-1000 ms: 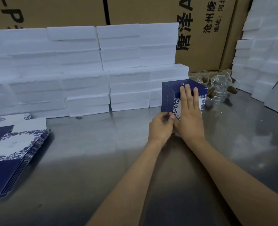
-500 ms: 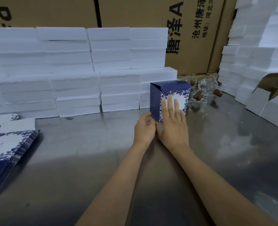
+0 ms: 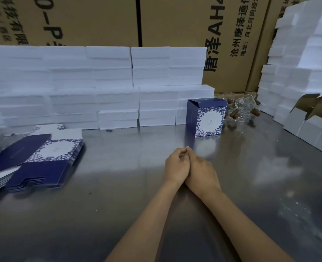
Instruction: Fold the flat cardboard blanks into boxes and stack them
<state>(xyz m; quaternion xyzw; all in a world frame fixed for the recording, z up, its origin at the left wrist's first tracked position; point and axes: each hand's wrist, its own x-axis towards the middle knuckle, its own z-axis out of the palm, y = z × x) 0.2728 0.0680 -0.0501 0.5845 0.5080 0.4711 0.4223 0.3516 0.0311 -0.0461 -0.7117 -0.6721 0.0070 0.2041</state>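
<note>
Folded box (image 3: 206, 118): upright on table (image 3: 118, 195), against white foam blocks (image 3: 99, 87). Flat blanks (image 3: 42, 161): stacked at table's left. Left hand (image 3: 177, 167), right hand (image 3: 203, 173): side by side, touching, fingers loosely curled, holding nothing, apart from box.

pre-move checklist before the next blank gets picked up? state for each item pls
1. Folded box standing upright on the table, top flap down: ok.
2. Both hands off the box: ok. Left hand and right hand sit together in front of it, touching each other.
3. Hands holding nothing: ok; fingers loosely curled, nothing seen in them.
4. Stack of flat blanks available on the left: ok, though fanned out unevenly.
5. Bare table between the hands and the blanks: ok.
6. Bottom flaps of the box locked: cannot tell, hidden underneath.
</note>
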